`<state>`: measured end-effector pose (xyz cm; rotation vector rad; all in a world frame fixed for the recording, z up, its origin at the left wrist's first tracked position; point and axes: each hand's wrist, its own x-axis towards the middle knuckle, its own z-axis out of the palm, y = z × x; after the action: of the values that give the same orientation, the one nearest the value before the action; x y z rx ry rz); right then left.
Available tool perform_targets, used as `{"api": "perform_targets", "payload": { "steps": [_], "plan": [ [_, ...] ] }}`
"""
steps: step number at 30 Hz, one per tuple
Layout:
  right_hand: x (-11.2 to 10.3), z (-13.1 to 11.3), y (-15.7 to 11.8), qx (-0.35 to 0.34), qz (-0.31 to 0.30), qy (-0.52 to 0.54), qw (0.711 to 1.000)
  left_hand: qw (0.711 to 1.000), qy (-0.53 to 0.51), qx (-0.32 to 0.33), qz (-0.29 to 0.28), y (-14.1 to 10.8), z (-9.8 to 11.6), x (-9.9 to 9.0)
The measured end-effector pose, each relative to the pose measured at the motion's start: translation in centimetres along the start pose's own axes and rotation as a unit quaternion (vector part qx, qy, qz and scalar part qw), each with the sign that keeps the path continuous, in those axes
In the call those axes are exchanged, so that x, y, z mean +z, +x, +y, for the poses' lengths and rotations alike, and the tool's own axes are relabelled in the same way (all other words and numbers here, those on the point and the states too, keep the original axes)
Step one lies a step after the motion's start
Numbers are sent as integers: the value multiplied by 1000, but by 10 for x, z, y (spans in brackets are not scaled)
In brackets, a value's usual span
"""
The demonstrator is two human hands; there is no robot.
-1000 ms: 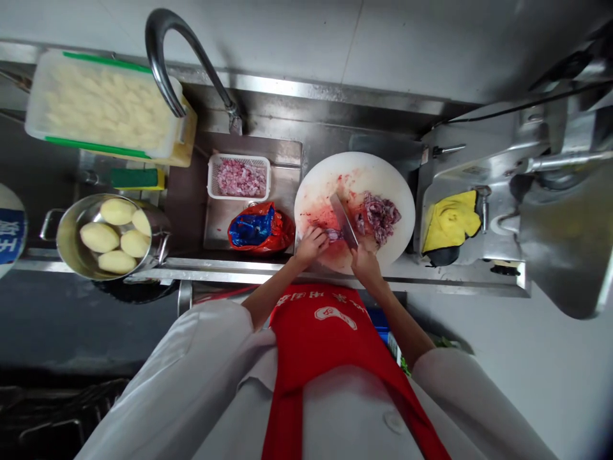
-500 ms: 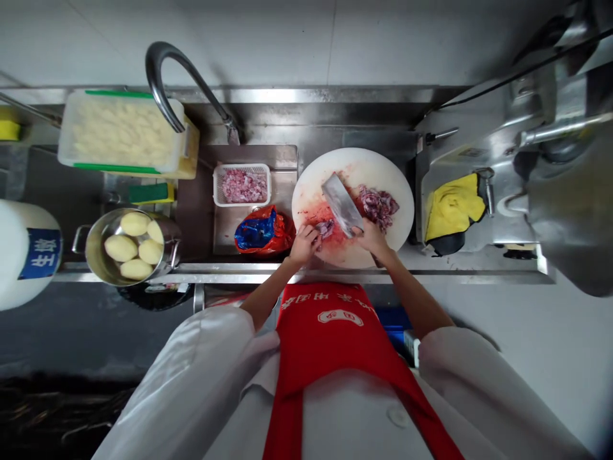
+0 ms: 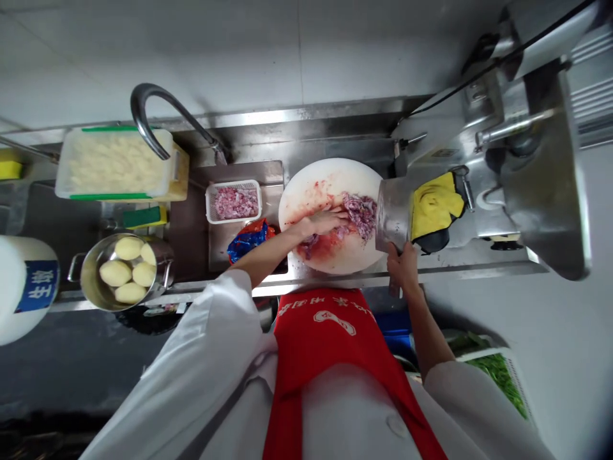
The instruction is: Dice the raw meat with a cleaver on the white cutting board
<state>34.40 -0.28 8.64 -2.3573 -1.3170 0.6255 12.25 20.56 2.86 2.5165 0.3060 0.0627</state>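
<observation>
My right hand (image 3: 405,263) grips the handle of a broad cleaver (image 3: 393,211), whose blade is at the right edge of a round white cutting board (image 3: 330,169). My left hand (image 3: 328,222) lies on the board with its fingers stretched out, touching the left side of a pile of chopped reddish-purple meat (image 3: 361,214). A smaller piece of meat lies under and beside my left wrist, partly hidden. Red stains cover the middle of the board.
Left of the board are a white basket (image 3: 234,202) of chopped meat and a red and blue plastic bag (image 3: 249,237). Farther left stand a pot (image 3: 89,268) of peeled potatoes, a lidded tub (image 3: 119,163) and a curved faucet (image 3: 160,96). A yellow cloth (image 3: 435,204) lies on the right.
The cleaver has moved right, from the board's middle to its right edge. My left hand has moved right to the meat pile, and its fingers have straightened. The view has shifted slightly.
</observation>
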Motion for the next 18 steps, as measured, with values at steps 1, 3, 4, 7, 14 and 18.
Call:
{"api": "perform_targets", "payload": {
  "steps": [1,3,4,7,14,18],
  "plan": [
    [0,3,-6,12,0,9,1000,1000,7,7,-13,1,-7,0],
    [3,4,-15,41,-4,23,999,1000,21,-18,8,-6,-15,6],
    [5,2,-18,54,-14,23,998,997,27,-51,41,-13,-17,10],
    [14,-7,-23,72,-48,20,996,964,36,-185,187,-32,-14,25],
    [32,-35,-18,43,-112,-44,992,927,29,-244,283,-33,-9,41],
    [38,-42,-20,31,-154,-83,984,951,31,-194,238,-36,-11,38]
  ]
}}
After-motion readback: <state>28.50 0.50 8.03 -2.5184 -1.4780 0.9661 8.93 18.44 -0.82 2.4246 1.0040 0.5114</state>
